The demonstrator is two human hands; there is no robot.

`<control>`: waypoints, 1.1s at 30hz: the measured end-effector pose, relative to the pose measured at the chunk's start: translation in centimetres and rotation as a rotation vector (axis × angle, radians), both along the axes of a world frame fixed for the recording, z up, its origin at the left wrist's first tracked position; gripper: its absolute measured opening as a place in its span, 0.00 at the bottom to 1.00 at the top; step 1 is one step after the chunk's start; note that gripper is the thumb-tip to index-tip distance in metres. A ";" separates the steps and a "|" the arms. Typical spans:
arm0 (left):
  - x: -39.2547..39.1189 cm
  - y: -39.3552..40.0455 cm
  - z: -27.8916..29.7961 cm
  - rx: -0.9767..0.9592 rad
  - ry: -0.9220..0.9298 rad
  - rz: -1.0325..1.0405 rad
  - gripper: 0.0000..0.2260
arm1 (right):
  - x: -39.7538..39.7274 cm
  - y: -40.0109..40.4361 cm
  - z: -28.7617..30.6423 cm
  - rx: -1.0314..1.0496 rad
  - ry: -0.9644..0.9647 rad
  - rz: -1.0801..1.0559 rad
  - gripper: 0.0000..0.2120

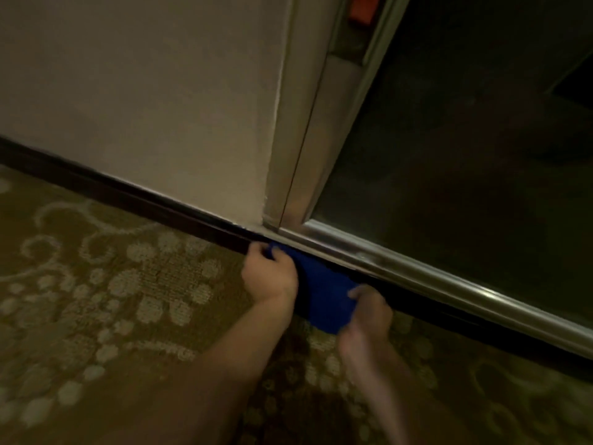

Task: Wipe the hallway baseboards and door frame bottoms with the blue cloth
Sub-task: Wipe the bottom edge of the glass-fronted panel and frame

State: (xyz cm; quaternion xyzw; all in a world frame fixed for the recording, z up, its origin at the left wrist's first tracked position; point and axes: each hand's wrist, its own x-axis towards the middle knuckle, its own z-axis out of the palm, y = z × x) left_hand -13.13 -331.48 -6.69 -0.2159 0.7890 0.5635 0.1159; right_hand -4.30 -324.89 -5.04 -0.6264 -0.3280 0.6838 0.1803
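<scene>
The blue cloth [324,293] is stretched between both hands, low against the floor edge below the door frame bottom [288,207]. My left hand [269,274] pinches the cloth's far corner right where the dark baseboard [128,195] ends. My right hand [369,311] grips the cloth's near end, beside the dark strip under the metal threshold [401,268]. Part of the cloth is hidden behind my hands.
A patterned green-and-cream carpet [112,300] covers the hallway floor. The beige wall [144,91] rises above the baseboard. Right of the frame is a dark doorway or glass panel [465,171]. An orange object [362,8] sits high on the frame.
</scene>
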 end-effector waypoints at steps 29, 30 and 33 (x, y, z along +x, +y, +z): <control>-1.6 -3.0 -2.1 0.323 -0.093 0.212 0.02 | -4.2 -3.4 -3.6 0.202 -0.004 0.031 0.10; -2.7 -4.0 -2.0 0.302 -0.051 0.291 0.02 | -5.2 -4.5 -3.8 0.184 0.038 0.138 0.10; -4.8 -6.3 -1.8 0.318 -0.026 0.317 0.04 | -6.3 -5.5 -3.8 0.145 0.090 0.335 0.08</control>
